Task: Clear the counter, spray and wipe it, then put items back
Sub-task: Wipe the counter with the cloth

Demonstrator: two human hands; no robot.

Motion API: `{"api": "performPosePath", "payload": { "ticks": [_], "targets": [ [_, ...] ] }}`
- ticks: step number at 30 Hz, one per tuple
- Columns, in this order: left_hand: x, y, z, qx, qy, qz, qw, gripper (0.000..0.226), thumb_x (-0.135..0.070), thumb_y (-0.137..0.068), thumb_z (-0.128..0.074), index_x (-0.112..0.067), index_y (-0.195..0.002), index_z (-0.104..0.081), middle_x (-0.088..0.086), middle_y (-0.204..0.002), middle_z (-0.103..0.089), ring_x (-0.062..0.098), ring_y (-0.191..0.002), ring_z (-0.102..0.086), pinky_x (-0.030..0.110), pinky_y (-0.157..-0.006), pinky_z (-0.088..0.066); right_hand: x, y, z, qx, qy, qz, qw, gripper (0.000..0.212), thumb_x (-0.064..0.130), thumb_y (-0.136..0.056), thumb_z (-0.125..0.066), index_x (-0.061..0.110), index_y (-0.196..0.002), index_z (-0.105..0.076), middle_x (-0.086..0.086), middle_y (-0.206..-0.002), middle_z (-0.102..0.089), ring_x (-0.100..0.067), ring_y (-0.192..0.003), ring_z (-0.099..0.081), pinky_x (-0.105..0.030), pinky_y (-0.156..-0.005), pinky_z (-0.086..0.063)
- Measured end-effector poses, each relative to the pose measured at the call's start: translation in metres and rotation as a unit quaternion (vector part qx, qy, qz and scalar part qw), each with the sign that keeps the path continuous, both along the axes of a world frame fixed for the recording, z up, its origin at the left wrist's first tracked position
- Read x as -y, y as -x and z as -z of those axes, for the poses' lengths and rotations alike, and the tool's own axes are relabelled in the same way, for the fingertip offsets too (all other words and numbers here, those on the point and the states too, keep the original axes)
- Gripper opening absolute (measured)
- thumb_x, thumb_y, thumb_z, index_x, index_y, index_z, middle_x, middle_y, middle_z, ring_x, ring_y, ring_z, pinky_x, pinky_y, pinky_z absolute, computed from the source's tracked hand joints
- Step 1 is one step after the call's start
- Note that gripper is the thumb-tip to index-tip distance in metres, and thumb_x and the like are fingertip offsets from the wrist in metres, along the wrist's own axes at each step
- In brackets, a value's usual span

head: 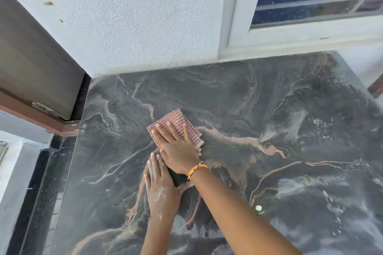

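Red-and-white checked cloth (176, 125) on a black counter (238, 105) veined pinkish-tan.

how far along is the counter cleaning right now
Clearing looks done: no items show on the dark marble counter. Wiping is in hand: the right hand presses a checked cloth flat, the left hand resting beside it. Pale streaks remain; nothing is put back yet.

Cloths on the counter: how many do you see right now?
1. A checked cloth lies folded mid-counter, under the flat right hand. The left hand rests flat on bare stone just nearer. Nothing shows whether another is out of frame.
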State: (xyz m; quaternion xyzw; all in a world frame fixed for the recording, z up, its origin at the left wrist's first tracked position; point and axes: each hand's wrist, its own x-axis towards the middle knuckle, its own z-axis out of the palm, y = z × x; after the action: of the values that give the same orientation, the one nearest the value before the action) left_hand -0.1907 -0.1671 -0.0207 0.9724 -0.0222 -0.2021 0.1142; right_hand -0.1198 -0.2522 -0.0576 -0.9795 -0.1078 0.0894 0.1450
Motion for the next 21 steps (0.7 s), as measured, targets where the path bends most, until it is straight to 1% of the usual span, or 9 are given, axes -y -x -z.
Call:
{"api": "performPosePath", "payload": {
  "ticks": [1,3,5,7,8,11,16,19,21],
  "targets": [
    [0.000,0.007,-0.003,0.004,0.006,-0.003,1.000,0.151,-0.094,-0.025,0.018,-0.003,-0.145,0.012,0.012,-0.157,0.012,0.025,-0.146,0.010,0.037,-0.119,-0.001,0.005,0.009,-0.001,0.002,-0.002,-0.016,1.000,0.057,0.033,-0.096,-0.030,0.031,-0.148,-0.006,0.011,-0.158,-0.002,-0.018,-0.146,0.005,-0.051,-0.112,0.017],
    [0.004,0.015,-0.003,-0.001,0.009,-0.009,1.000,0.147,-0.094,-0.028,0.013,-0.002,-0.144,0.016,0.012,-0.156,0.017,0.026,-0.145,0.016,0.039,-0.118,0.001,0.027,0.025,0.003,0.004,-0.002,-0.034,0.999,0.057,0.033,-0.096,-0.030,0.033,-0.148,-0.006,0.013,-0.158,-0.002,-0.015,-0.146,0.005,-0.049,-0.113,0.015],
    [0.015,0.026,-0.003,-0.006,0.016,0.012,1.000,0.134,-0.093,-0.044,0.003,-0.004,-0.143,0.020,0.011,-0.155,0.023,0.025,-0.140,0.026,0.040,-0.118,0.003,0.060,0.043,0.005,0.013,0.016,-0.026,0.999,0.058,0.033,-0.096,-0.029,0.035,-0.148,-0.003,0.015,-0.157,0.001,-0.014,-0.146,0.006,-0.050,-0.115,0.013],
    [0.032,0.035,-0.002,-0.014,0.033,0.044,0.998,0.120,-0.083,-0.065,-0.028,-0.005,-0.144,0.019,0.009,-0.155,0.024,0.024,-0.136,0.031,0.040,-0.118,0.004,0.099,0.054,0.004,0.010,0.021,0.023,0.999,0.059,0.033,-0.096,-0.028,0.037,-0.147,0.001,0.019,-0.154,0.008,-0.014,-0.146,0.008,-0.049,-0.115,0.013],
    [0.041,0.039,-0.001,-0.023,0.036,0.068,0.997,0.118,-0.076,-0.069,-0.040,-0.006,-0.144,0.019,0.009,-0.155,0.024,0.024,-0.138,0.029,0.041,-0.118,0.004,0.121,0.058,0.003,0.005,0.022,0.058,0.998,0.058,0.033,-0.097,-0.028,0.038,-0.146,0.002,0.020,-0.152,0.010,-0.014,-0.146,0.009,-0.048,-0.115,0.013],
    [0.060,0.046,0.003,-0.073,0.025,0.098,0.992,0.119,-0.065,-0.071,-0.056,-0.010,-0.144,0.020,0.005,-0.154,0.027,0.025,-0.143,0.022,0.043,-0.118,0.004,0.188,0.070,0.001,-0.020,0.021,0.181,0.983,0.057,0.034,-0.098,-0.027,0.040,-0.145,0.005,0.018,-0.156,0.009,-0.011,-0.145,0.012,-0.046,-0.116,0.010],
    [0.066,0.047,0.008,-0.093,0.002,0.090,0.992,0.122,-0.057,-0.071,-0.065,-0.010,-0.143,0.023,0.004,-0.153,0.030,0.026,-0.143,0.021,0.046,-0.117,0.004,0.258,0.120,-0.004,-0.049,0.026,0.359,0.932,0.053,0.031,-0.099,-0.022,0.037,-0.146,0.003,0.014,-0.158,0.007,-0.013,-0.146,0.007,-0.051,-0.117,0.004],
    [0.066,0.048,0.007,-0.083,-0.002,0.094,0.992,0.122,-0.059,-0.071,-0.063,-0.009,-0.143,0.023,0.005,-0.154,0.029,0.026,-0.143,0.021,0.046,-0.117,0.002,0.246,0.145,-0.003,-0.049,0.009,0.428,0.903,0.054,0.030,-0.099,-0.022,0.033,-0.148,0.001,0.010,-0.158,0.005,-0.019,-0.146,0.005,-0.053,-0.115,0.006],
    [0.066,0.049,0.008,-0.073,-0.010,0.096,0.993,0.122,-0.060,-0.071,-0.061,-0.008,-0.143,0.023,0.006,-0.154,0.028,0.027,-0.144,0.020,0.046,-0.117,0.002,0.222,0.150,-0.001,-0.044,0.001,0.429,0.902,0.055,0.029,-0.098,-0.022,0.032,-0.148,0.001,0.008,-0.159,0.006,-0.021,-0.146,0.006,-0.055,-0.114,0.008]
  ]
}}
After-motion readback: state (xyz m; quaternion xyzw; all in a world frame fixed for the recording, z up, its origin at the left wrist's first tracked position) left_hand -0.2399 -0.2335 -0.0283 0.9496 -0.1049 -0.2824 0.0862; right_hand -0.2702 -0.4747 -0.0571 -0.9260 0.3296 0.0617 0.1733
